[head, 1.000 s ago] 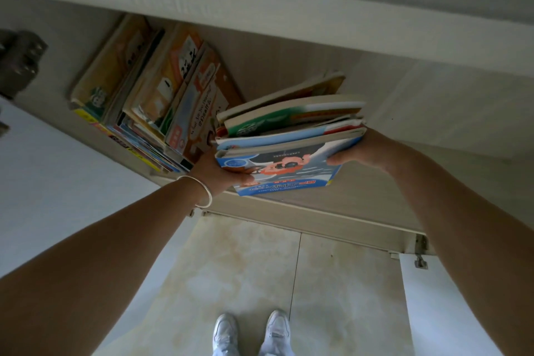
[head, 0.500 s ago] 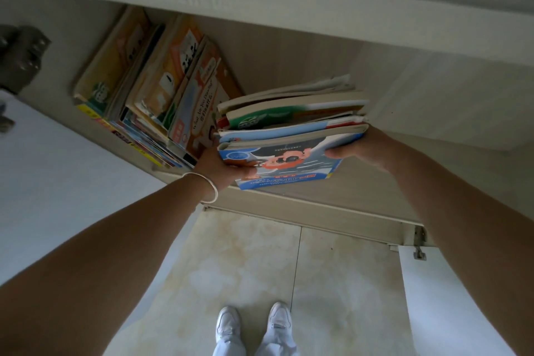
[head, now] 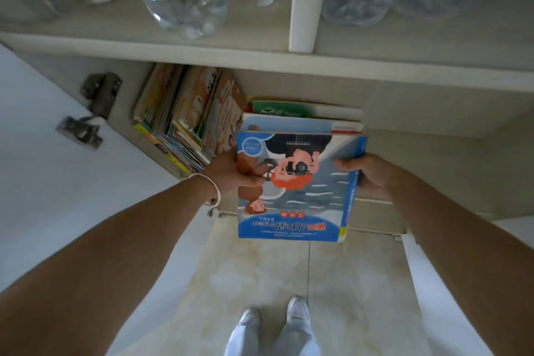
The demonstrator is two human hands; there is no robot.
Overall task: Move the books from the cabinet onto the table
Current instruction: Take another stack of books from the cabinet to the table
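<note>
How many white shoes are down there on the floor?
2. The left shoe and the right shoe stand side by side on the pale floor tiles, at the bottom of the view, below the held books.

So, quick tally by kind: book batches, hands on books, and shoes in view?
Book batches: 2, the held stack and the leaning row inside the cabinet
Hands on the held stack: 2, left hand and right hand
Shoes: 2
Total: 6
</note>
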